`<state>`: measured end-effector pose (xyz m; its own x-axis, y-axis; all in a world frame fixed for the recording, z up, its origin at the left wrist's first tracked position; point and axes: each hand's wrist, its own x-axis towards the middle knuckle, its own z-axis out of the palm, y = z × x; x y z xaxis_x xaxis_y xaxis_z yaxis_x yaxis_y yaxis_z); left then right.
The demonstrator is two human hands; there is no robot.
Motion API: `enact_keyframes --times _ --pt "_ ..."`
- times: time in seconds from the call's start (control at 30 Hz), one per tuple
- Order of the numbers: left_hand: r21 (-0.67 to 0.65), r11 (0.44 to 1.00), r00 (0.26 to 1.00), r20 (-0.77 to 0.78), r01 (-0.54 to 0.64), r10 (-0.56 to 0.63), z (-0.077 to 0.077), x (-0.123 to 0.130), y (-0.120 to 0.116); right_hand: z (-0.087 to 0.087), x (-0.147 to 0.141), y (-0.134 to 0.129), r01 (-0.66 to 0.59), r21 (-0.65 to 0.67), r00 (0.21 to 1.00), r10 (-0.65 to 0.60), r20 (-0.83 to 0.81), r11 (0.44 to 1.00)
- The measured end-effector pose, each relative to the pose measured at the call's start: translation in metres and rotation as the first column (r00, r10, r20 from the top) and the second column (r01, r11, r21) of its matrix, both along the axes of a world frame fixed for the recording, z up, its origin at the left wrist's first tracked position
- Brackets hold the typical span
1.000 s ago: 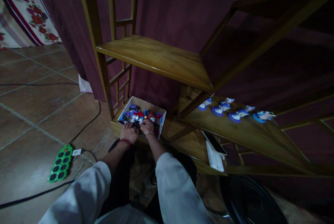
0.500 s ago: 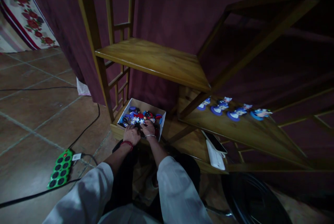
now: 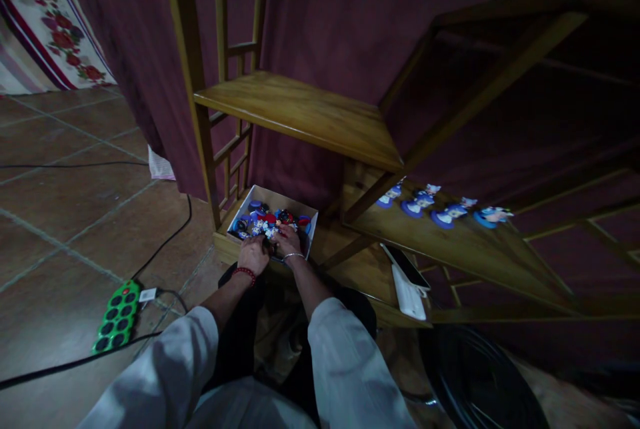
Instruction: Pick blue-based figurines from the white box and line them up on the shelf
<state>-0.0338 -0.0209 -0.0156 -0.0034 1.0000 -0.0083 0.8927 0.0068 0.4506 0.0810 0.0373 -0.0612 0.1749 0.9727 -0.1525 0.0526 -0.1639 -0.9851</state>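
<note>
A shallow open cardboard box (image 3: 313, 224) stands on the low shelf in front of me, filled with small figurines (image 3: 265, 221) in blue, white, red and black, some on round bases. Over its near edge, my left hand (image 3: 254, 254), with a red bead bracelet on the wrist, has its fingers curled inward; what they hold is hidden. My right hand (image 3: 287, 241), wearing a silvery bracelet, reaches inside the box from the right. Its fingers are closed at a white-and-blue figurine (image 3: 271, 232) between the two hands.
On the right shelf board (image 3: 450, 252) several figurines (image 3: 450, 213) stand in a row on round bases. A phone (image 3: 407, 268) lies over a white object (image 3: 410, 299) lower down. A wooden shelf (image 3: 300, 112) overhangs the box. A green power strip (image 3: 117, 317) with cables lies on the floor.
The view has shifted slightly. My right hand has turned a little, and its fingers lie somewhat further into the box. My left hand stays at the near edge.
</note>
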Motion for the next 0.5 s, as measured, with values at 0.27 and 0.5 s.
enact_keyframes --times 0.27,0.5 --pt "-0.003 0.996 0.996 0.033 0.089 -0.089 0.006 0.003 -0.014 0.004 -0.001 -0.009 -0.01 -0.024 1.0 0.01 -0.01 1.0" --pt "0.03 0.985 0.986 0.002 0.169 -0.169 0.005 0.001 -0.02 0.006 0.004 -0.016 -0.044 0.004 0.998 0.044 -0.052 0.999"
